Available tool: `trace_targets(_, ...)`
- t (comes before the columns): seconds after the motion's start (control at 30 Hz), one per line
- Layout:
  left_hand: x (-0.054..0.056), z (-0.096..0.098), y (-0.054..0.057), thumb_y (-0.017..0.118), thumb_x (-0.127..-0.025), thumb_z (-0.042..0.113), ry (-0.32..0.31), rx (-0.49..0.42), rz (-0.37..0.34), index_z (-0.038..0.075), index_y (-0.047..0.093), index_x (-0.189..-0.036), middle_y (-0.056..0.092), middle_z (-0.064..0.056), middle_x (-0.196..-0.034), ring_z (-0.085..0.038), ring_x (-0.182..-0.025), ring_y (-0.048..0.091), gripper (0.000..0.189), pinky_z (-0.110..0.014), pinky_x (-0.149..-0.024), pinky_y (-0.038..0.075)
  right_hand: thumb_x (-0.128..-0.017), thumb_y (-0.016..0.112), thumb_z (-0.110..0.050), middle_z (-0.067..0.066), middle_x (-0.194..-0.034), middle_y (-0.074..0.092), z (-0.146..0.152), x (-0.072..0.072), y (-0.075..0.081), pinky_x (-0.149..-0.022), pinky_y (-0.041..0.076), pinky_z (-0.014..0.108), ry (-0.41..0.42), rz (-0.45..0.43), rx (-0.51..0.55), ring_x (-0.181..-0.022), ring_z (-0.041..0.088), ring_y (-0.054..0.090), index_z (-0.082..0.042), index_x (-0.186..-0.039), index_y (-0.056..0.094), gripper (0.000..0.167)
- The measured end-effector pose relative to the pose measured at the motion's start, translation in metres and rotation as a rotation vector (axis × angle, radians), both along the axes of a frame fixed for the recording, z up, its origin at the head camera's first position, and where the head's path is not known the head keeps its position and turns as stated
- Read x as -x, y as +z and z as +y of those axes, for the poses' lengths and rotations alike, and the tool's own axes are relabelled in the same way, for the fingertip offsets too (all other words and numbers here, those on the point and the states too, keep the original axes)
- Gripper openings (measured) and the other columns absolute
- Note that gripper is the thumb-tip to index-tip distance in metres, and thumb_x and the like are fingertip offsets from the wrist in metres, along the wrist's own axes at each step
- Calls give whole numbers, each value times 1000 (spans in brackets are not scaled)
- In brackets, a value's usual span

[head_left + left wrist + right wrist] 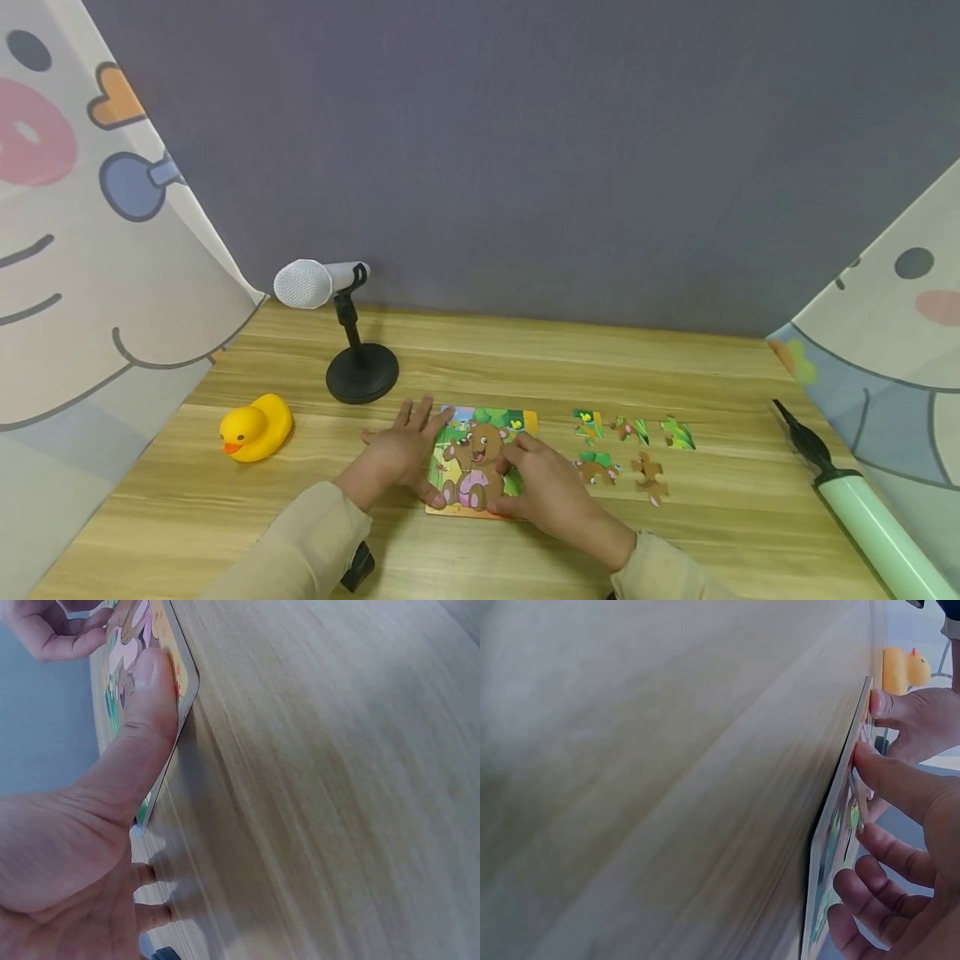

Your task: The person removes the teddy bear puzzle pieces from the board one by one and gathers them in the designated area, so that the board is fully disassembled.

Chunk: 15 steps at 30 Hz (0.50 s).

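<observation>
A jigsaw puzzle board [491, 414] with a brown bear picture [487, 444] lies on the table between my hands. My left hand [397, 458] has its fingers spread along the board's left side, and its thumb [154, 690] presses on the near left corner. Over the board's right part, my right hand [558, 492] pinches a thin puzzle piece [859, 799] between thumb and forefinger. That piece is tilted against the board, its picture mostly hidden. Several loose puzzle pieces lie to the right, among them a brown one [649, 477] and a green one [678, 433].
A yellow rubber duck [257, 427] sits at the left. Behind it a white microphone [307, 283] stands on a black round base [362, 373]. A pale green hand pump [877, 525] lies at the right edge. A grey partition [510, 167] rises behind the wooden table [525, 333].
</observation>
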<state>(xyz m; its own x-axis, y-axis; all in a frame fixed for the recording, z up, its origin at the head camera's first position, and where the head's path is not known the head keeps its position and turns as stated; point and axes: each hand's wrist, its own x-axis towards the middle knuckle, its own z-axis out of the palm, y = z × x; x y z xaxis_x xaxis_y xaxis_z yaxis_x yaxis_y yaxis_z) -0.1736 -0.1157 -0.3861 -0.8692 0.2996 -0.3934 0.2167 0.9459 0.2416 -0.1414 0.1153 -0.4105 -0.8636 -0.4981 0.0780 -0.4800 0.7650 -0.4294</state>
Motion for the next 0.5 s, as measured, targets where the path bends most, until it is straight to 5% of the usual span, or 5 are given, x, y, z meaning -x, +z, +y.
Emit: trace_targets(0.5, 0, 1, 2, 93, -63, 50, -2, 12, -12, 14, 21, -163, 9, -21, -168, -48, -152, 9, 128, -88, -90, 28, -75, 91, -34, -6, -94, 54, 12, 12, 2, -64, 46, 24, 46, 12, -10, -75, 6, 46, -13, -97, 71, 36)
